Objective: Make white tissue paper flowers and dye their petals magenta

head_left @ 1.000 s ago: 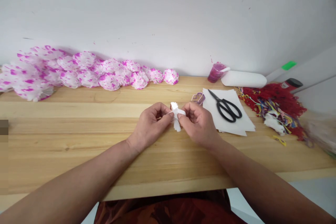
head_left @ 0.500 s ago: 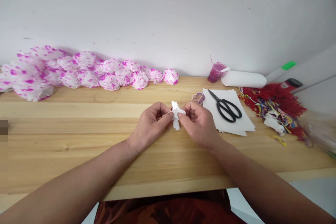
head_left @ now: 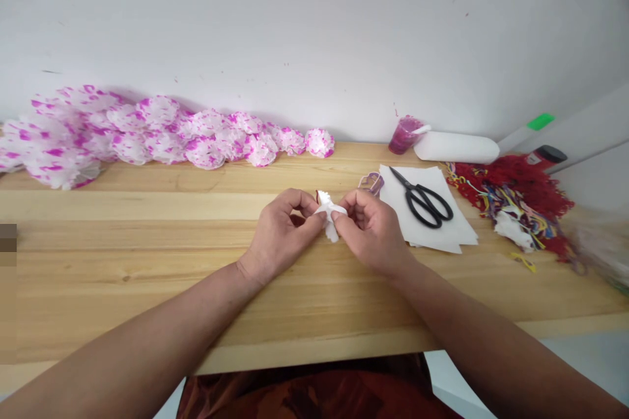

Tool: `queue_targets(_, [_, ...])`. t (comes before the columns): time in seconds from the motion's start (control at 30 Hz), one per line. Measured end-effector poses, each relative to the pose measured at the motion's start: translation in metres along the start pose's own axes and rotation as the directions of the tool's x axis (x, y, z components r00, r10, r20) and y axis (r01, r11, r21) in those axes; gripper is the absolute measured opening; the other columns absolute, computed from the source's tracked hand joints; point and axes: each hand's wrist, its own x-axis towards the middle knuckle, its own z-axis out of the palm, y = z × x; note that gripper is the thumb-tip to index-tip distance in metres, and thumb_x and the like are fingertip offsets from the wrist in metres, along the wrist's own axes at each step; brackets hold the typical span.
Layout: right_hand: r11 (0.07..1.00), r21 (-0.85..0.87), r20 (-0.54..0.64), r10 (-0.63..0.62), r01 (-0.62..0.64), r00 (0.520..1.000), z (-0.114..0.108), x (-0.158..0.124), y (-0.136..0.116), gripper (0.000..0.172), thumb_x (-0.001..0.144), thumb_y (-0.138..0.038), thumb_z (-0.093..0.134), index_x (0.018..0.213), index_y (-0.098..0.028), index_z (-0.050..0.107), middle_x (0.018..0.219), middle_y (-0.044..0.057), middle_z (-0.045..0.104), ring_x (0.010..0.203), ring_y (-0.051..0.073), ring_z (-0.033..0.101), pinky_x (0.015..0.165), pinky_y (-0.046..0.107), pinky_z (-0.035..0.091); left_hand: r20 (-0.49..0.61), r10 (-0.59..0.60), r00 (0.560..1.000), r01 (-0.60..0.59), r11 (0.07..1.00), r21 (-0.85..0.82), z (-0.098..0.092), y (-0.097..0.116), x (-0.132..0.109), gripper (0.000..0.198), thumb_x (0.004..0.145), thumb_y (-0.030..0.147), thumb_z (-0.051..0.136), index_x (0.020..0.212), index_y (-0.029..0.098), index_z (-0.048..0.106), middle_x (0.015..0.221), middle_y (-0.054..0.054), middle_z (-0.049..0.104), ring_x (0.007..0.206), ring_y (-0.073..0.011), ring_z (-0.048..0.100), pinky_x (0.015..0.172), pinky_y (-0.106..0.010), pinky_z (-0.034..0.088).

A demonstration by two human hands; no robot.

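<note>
Between my two hands is a small piece of white pleated paper, pinched at its middle with the layers partly spread. My left hand is closed on its left side, thumb against index finger. From the other side my right hand pinches it with thumb and forefinger. A bit of dark red yarn shows at the paper's upper left, by my left fingertips. Just right of my right hand, black-handled scissors lie on a stack of white paper sheets.
Several white-and-magenta paper flowers line the wall on the left. Behind the sheets stand a cup of magenta liquid and a white bottle on its side. A heap of red and coloured yarn lies right. A purple loop sits near my right hand.
The white paper has turned slightly between my fingers, its upper end shifting left. The red yarn stands out more at its left. Both hands hold almost the same place.
</note>
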Motion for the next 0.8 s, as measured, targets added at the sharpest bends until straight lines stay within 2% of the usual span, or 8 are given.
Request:
queue_targets(0.1, [0.999, -0.032, 0.001, -0.013, 0.013, 1.000, 0.0002, -0.0005, -0.0006, 0.014, 0.083, -0.025, 0.063, 0.076, -0.021, 0.051, 0.063, -0.004, 0.054, 0.055, 0.011, 0.049, 0.051, 0.024, 0.038, -0.010, 0.030, 1.000, -0.029, 0.999, 0.031, 0.0003, -0.0007, -0.0003, 0.017, 0.079, 0.031, 0.070, 0.077, 0.018, 0.059, 0.084, -0.001, 0.059, 0.072, -0.0131, 0.057, 0.062, -0.024, 0.048])
queue_targets(0.33, [0.999, 0.028, 0.009, 0.022, -0.022, 1.000, -0.0005, 0.0013, 0.0016, 0.016, 0.085, -0.027, 0.061, 0.074, -0.021, 0.050, 0.062, -0.004, 0.053, 0.054, 0.010, 0.047, 0.051, 0.023, 0.038, 0.040, -0.065, 0.997, 0.067, 0.997, -0.050, -0.0010, 0.0031, 0.0001, 0.018, 0.078, 0.032, 0.069, 0.077, 0.018, 0.058, 0.074, 0.000, 0.060, 0.064, -0.0124, 0.056, 0.057, -0.024, 0.045])
queue_targets(0.47, [1.000, 0.001, 0.000, 0.013, -0.013, 1.000, -0.0001, 0.0006, 0.0011, 0.016, 0.084, -0.026, 0.062, 0.074, -0.021, 0.050, 0.063, -0.004, 0.054, 0.055, 0.010, 0.047, 0.051, 0.024, 0.037, -0.003, 0.012, 1.000, -0.012, 0.998, 0.065, -0.0004, 0.0008, -0.0004, 0.017, 0.079, 0.033, 0.069, 0.084, 0.019, 0.062, 0.079, -0.001, 0.063, 0.066, -0.0133, 0.057, 0.058, -0.024, 0.046])
queue_targets(0.6, [1.000, -0.029, -0.003, -0.004, 0.004, 1.000, -0.0005, 0.0000, -0.0012, 0.018, 0.082, -0.023, 0.062, 0.071, -0.021, 0.048, 0.062, -0.004, 0.052, 0.055, 0.010, 0.045, 0.051, 0.024, 0.036, -0.037, 0.084, 0.996, -0.079, 0.989, 0.126, -0.0001, -0.0005, -0.0005, 0.011, 0.077, 0.029, 0.069, 0.080, 0.019, 0.065, 0.079, -0.001, 0.063, 0.066, -0.0135, 0.057, 0.059, -0.024, 0.047])
queue_targets(0.8, [0.999, 0.031, 0.016, 0.028, -0.029, 0.999, -0.0011, 0.0014, -0.0006, 0.017, 0.083, -0.024, 0.062, 0.072, -0.021, 0.049, 0.062, -0.004, 0.053, 0.055, 0.010, 0.046, 0.051, 0.024, 0.037, 0.028, -0.065, 0.998, 0.065, 0.998, 0.010, -0.0018, 0.0059, 0.0000, 0.017, 0.078, 0.031, 0.068, 0.075, 0.018, 0.059, 0.069, 0.001, 0.063, 0.058, -0.0114, 0.055, 0.052, -0.023, 0.042])
